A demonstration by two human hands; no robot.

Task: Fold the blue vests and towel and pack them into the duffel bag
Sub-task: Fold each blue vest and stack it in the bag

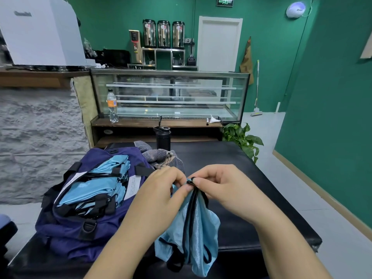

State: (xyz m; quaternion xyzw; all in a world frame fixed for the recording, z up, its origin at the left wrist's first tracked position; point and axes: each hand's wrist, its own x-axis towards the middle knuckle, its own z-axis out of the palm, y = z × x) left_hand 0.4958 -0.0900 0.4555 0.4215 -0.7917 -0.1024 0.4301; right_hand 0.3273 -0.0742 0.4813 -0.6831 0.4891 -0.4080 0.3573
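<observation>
Blue vest [198, 222] nearest, hanging bunched over front edge of black padded table [251, 198], light blue sheeny mesh, black trim and black straps dangling low. Left hand [161, 188] and right hand [219, 185] both pinching top black-edged end of that vest, fingertips nearly meeting at the pinch, fingers curled. Duffel bag [66, 234] to the left on same table, navy-purple fabric, unzipped, black webbing handles and a black D-ring buckle up front. Folded vests [94, 190] stacked inside the opening, same light blue, black edging, handles lying across them. White tags on bag rim, small print, unreadable. Towel [163, 157] just behind bag, crumpled, grey stripes with a beige plaid patch, touching bag's far side. Black flask [163, 138] upright past towel near table's far edge. Further back glass display case [171, 93] on a wooden shelf, clear plastic bottle [112, 105] with orange label at its left end, label text too small. Leafy green plant [243, 139] at case's right corner. Rough grey stone-look wall at left. Behind case three steel drink urns [163, 34] in a row, a hot-water dispenser beside them, blender at right. White machine top left, logo blurred. Green walls, white door [219, 44], green exit sign above it, mop leaning at the right, pale tiled floor.
</observation>
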